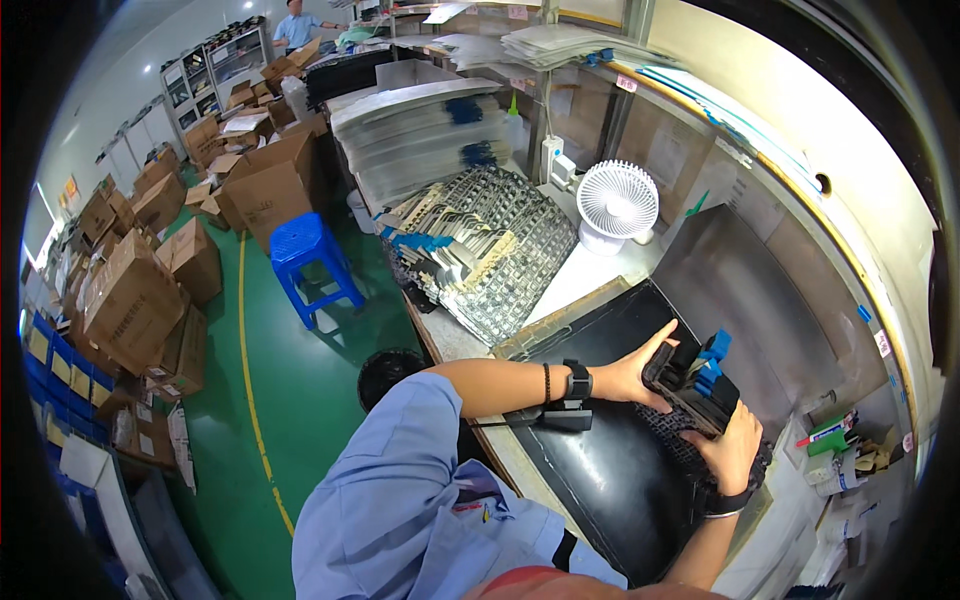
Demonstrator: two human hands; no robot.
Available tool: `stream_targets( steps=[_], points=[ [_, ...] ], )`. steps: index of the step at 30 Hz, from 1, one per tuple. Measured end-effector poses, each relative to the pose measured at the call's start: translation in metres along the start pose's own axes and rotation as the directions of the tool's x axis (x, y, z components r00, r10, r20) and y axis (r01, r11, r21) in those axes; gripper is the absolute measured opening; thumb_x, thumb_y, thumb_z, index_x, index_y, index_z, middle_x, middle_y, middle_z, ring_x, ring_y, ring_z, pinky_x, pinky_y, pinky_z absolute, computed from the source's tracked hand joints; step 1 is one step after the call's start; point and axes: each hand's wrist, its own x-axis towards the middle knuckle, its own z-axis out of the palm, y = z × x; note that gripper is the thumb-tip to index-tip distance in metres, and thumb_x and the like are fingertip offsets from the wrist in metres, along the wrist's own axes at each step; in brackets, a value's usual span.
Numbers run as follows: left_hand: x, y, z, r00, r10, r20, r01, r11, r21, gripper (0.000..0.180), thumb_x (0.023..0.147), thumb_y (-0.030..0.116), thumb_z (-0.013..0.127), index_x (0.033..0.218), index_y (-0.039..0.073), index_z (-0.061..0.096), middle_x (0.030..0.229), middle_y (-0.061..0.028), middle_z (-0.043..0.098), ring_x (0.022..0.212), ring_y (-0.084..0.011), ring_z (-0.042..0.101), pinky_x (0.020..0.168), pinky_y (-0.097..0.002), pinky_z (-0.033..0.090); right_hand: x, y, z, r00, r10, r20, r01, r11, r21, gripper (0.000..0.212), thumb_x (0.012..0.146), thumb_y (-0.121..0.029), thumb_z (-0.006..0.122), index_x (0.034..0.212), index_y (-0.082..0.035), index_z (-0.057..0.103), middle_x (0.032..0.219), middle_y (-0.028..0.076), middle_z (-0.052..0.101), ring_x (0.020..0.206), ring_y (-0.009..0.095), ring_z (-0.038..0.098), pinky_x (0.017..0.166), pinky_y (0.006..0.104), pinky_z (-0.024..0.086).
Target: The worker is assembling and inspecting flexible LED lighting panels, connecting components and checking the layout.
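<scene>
At the right of the black work board [590, 445], both my hands are at a bundle of dark flat pieces [715, 385] with blue tape-like ends [712, 360]. My left hand [635, 378] holds its left end, thumb below and fingers stretched along the far side. My right hand [730, 448] is wrapped round the near right side. Beneath the bundle is a dark, knobbly grid-like mat [675, 425], partly hidden by my hands. What exactly the pieces are, I cannot tell.
Beyond the board lies a grid-textured mat [530, 260] with beige and blue-ended strips [455, 250]. A white fan [617, 200] and stacked sheets [420, 140] stand behind. A metal panel [745, 290] rises at the right. A blue stool [305, 255] and cartons are left.
</scene>
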Motion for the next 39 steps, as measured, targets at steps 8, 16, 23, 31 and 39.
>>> stream_targets(
  steps=[8,16,23,31,39],
  points=[
    [0.004,0.0,-0.004,0.999,-0.008,-0.049,0.012,0.996,0.084,0.113,0.064,0.013,0.086,0.148,0.008,0.011,0.139,-0.0118,0.038,0.127,-0.0203,0.04,0.107,-0.0338,0.033,-0.001,-0.01,-0.008,0.999,0.005,-0.043,-0.006,1.0,-0.008,0.093,0.045,-0.035,0.088,0.123,-0.002,0.05,0.105,0.015,0.062,0.101,0.034,0.056,0.089,0.0438,0.04],
    [0.013,0.085,-0.012,0.913,0.393,0.108,-0.363,0.664,0.654,0.142,0.051,0.053,0.086,0.147,-0.003,-0.003,0.152,-0.0288,0.001,0.142,-0.0437,0.002,0.115,-0.0478,0.007,0.001,-0.011,-0.01,0.998,0.062,0.028,-0.062,0.998,-0.015,0.077,0.047,-0.035,0.088,0.109,-0.003,0.055,0.102,0.015,0.063,0.097,0.034,0.058,0.085,0.0427,0.041],
    [0.012,0.093,-0.002,0.944,0.262,0.201,-0.304,0.451,0.839,0.136,0.055,0.063,0.078,0.142,-0.013,0.007,0.148,-0.036,0.01,0.14,-0.0484,0.008,0.113,-0.0566,0.007,0.0,-0.003,-0.006,0.999,0.04,0.036,-0.042,0.998,0.055,0.078,0.047,-0.036,0.087,0.109,-0.002,0.056,0.099,0.016,0.064,0.095,0.034,0.059,0.085,0.0425,0.042],
    [0.015,0.108,0.009,0.907,0.377,0.188,-0.344,0.403,0.848,0.133,0.055,0.063,0.076,0.142,-0.014,0.011,0.147,-0.0359,0.012,0.14,-0.048,0.009,0.112,-0.0566,0.011,0.006,-0.002,-0.007,0.999,0.039,0.007,-0.039,0.999,0.03,0.082,0.046,-0.034,0.088,0.114,-0.002,0.055,0.101,0.016,0.065,0.097,0.034,0.059,0.084,0.0421,0.044],
    [0.016,0.107,0.013,0.889,0.388,0.242,-0.399,0.399,0.826,0.116,0.067,0.05,0.077,0.147,-0.002,0.011,0.153,-0.0285,0.006,0.14,-0.0476,0.008,0.114,-0.0538,0.009,0.004,-0.004,-0.007,0.997,0.066,0.043,-0.069,0.996,0.062,0.082,0.045,-0.033,0.088,0.114,-0.002,0.055,0.101,0.016,0.065,0.095,0.034,0.06,0.083,0.0419,0.045]
  ],
)
